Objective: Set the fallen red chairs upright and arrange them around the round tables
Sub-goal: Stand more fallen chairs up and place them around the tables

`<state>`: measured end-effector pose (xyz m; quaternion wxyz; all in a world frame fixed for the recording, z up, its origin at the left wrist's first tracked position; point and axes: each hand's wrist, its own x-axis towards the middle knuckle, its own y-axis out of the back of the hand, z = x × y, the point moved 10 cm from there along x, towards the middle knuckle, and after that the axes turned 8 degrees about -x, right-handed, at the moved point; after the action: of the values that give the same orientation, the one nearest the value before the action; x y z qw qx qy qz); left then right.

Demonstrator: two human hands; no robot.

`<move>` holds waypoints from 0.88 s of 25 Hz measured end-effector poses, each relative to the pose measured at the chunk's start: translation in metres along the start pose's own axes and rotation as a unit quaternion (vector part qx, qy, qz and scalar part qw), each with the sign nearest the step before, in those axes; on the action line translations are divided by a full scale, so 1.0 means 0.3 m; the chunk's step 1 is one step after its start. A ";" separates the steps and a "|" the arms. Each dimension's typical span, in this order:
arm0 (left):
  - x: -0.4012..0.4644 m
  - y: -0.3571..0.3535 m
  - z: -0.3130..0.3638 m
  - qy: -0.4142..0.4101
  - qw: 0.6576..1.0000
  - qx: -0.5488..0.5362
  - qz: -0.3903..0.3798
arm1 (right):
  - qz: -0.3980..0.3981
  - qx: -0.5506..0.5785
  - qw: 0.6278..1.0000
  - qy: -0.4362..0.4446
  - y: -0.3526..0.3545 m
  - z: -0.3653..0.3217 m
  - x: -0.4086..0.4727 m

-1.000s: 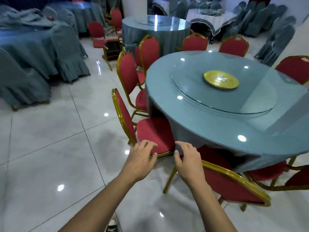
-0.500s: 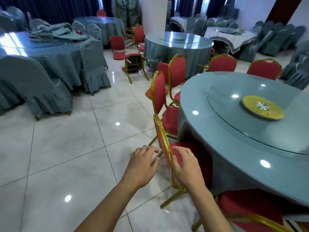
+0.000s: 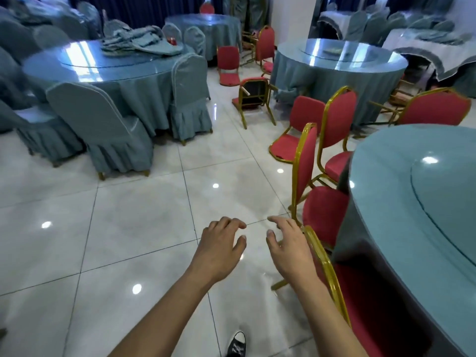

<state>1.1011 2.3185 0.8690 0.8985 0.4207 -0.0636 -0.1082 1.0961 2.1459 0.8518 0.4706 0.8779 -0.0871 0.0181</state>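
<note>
both hands out in front of us, nothing held. left grip [image 3: 221,243] has its fingers spread and loosely bent, over bare floor [image 3: 128,228]. right grip [image 3: 288,243] is the same, fingers apart and slack, just beside the gold top rail of the nearest red chair [image 3: 332,287]; we can't tell if it brushes the rail.

done, as far as we see: to the right of our right grip that nearest chair stands upright, tucked against the near round tabletop [image 3: 412,202]. ahead of the right grip two more upright red chairs [image 3: 306,161] and [image 3: 340,119] sit along the same tabletop edge, and another chair back [image 3: 435,109] shows at its far side.

left to do: ahead of both grips, well apart from us, a tipped chair [image 3: 253,95] lies with its dark underside and legs facing us, near the far round tabletop [image 3: 340,63]. just beyond the upright pair, a red chair [image 3: 296,130] rests on the floor on its side or back, legs not clearly seen. a further red chair [image 3: 229,65] looks down on the floor too. gold legs [image 3: 386,109] stick out by the far tabletop's right side, likely another fallen one.

judgement: near tabletop mostly sorted on this side, several fallen chairs remain; task about midway, maybe less.
</note>
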 end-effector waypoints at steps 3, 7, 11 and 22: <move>0.265 0.082 -0.088 0.006 1.000 0.018 0.002 | -0.013 0.018 1.000 0.003 -0.084 -0.051 0.290; 0.597 0.167 -0.207 0.021 0.999 0.012 0.020 | -0.029 0.009 1.000 0.008 -0.185 -0.113 0.647; 0.930 0.173 -0.324 0.025 0.999 -0.002 0.020 | -0.041 0.011 0.999 0.014 -0.283 -0.105 0.973; 2.104 0.252 -0.477 -0.033 0.998 -0.017 -0.044 | 0.000 0.011 0.997 -0.070 -0.437 -0.045 2.066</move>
<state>1.7524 2.3153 0.8505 0.8973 0.4041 -0.0724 -0.1623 1.7291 2.1438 0.8218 0.4538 0.8820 -0.1199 -0.0422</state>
